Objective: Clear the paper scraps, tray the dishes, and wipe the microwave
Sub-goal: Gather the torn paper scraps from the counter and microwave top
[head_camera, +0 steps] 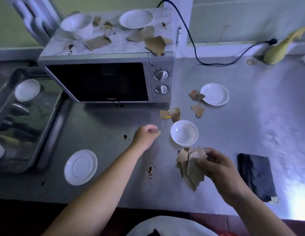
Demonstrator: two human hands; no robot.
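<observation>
Step in hand: scrap clearing. Dishes and the wipe aren't started, as far as I can judge.

Far left of the left hand: tray (52,133) with one small saucer (27,90) in it. Nearer saucer (80,167) sits on the counter, below-left of that hand.

Left hand (145,135) hovers over the counter, fingers loosely curled, nothing visible in them. It's blurred, so a tiny scrap can't be ruled out. Beyond it is the microwave (105,79), with more scraps and two dishes on its top.

Loose scraps (170,114) lie just up-right of the left hand, and the small bowl (184,132) is right beside it.

Right hand (216,166) pinches a bundle of scraps (191,167), thumb and fingers curled round it, just below the bowl. Another saucer (214,94) is well above it, and the dark cloth (255,178) is to its right.

Next: left hand picks up the loose scraps near the bowl and adds them to the bundle. It needs to pinch flat paper without nudging the bowl.
</observation>
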